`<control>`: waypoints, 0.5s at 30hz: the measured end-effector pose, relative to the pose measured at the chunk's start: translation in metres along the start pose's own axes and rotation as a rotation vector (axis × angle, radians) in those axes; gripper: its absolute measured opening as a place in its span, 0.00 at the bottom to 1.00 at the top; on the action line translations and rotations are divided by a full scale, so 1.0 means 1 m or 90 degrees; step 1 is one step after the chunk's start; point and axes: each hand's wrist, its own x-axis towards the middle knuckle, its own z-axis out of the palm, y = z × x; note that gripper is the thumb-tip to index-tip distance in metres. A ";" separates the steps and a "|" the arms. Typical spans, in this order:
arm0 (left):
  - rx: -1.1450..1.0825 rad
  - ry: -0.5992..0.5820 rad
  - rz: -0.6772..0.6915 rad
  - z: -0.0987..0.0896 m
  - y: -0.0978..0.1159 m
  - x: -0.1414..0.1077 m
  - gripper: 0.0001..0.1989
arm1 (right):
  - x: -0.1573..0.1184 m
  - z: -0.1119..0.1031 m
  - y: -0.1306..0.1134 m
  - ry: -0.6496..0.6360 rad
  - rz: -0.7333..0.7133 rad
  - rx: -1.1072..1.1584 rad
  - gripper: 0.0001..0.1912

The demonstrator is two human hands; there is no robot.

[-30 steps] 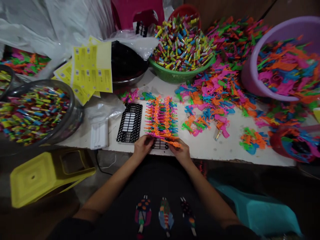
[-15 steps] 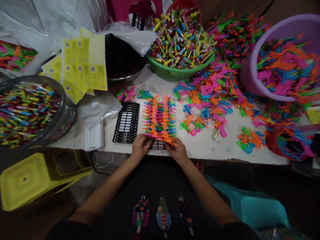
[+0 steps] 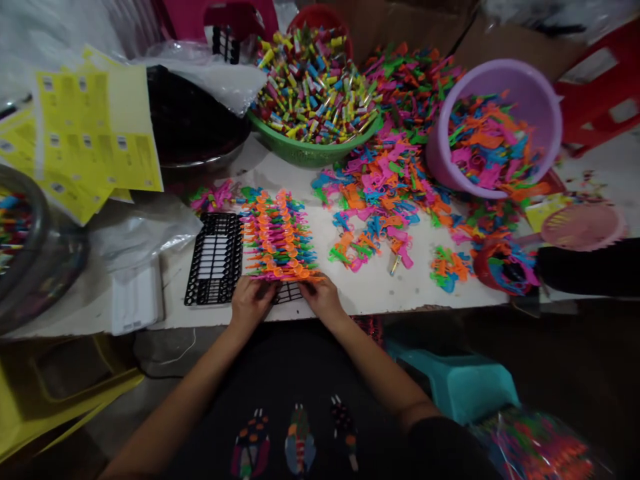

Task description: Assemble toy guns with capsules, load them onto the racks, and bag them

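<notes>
Brightly coloured plastic toy guns [image 3: 279, 235] stand packed in rows on a black plastic rack [image 3: 289, 293], whose bare front grid shows between my hands. My left hand [image 3: 250, 303] pinches the pink toy gun at the left of the front row. At the right end of that row, my right hand [image 3: 323, 297] has its fingers closed on an orange toy gun; its fingertips are partly hidden. Just left of the rows lies a second black rack [image 3: 213, 257] with no toys on it.
Loose toy guns [image 3: 383, 180] lie heaped to the right, near a purple bucket [image 3: 437, 143]. A green basket [image 3: 315, 155] of small coloured tubes stands behind. Yellow label sheets [image 3: 95, 133] and a white box [image 3: 135, 293] are left. A person's dark sleeve [image 3: 590, 270] shows far right.
The view has swung to the right, so the table's things sit further left and a pink round basket and dark sleeve show at right. My hands stay at the front row.
</notes>
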 end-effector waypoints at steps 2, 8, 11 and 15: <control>0.007 -0.019 0.004 -0.003 -0.003 0.001 0.06 | 0.008 -0.022 0.009 -0.038 0.048 0.019 0.12; -0.027 -0.053 -0.033 -0.024 0.006 -0.005 0.04 | 0.016 -0.125 0.065 0.248 0.509 -0.279 0.19; -0.127 -0.043 0.011 -0.034 0.025 -0.001 0.02 | 0.011 -0.151 0.089 0.203 0.622 -0.286 0.13; -0.253 -0.079 0.072 -0.046 0.052 0.013 0.06 | 0.006 -0.144 0.077 0.503 0.489 -0.074 0.14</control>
